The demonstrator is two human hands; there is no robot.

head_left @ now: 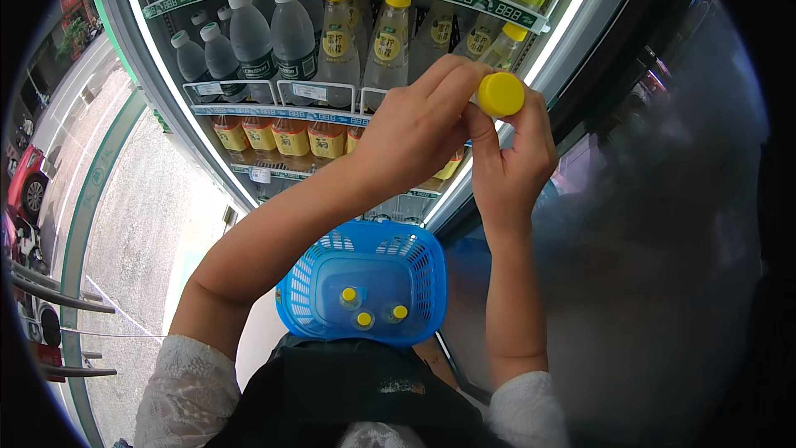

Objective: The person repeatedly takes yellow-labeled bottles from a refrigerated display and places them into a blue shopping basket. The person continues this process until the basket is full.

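In front of the fridge shelves, both my hands are closed around a yellow-capped bottle (501, 94). Its cap faces up toward me, and most of its body is hidden behind my fingers. My left hand (419, 129) grips it from the left, its thumb below the cap. From the right, my right hand (516, 162) curls its fingers round the other side. Beneath my arms a blue plastic basket (300, 315) contains a few upright bottles with yellow caps (364, 319).
A lit display fridge stands ahead with wire-fronted shelves (257, 116). White-capped clear bottles (251, 33) and yellow-capped bottles (388, 40) fill the middle shelf; orange drinks (291, 138) sit below. The dark fridge door (572, 257) is on the right. Outside, left, is a red car (30, 182).
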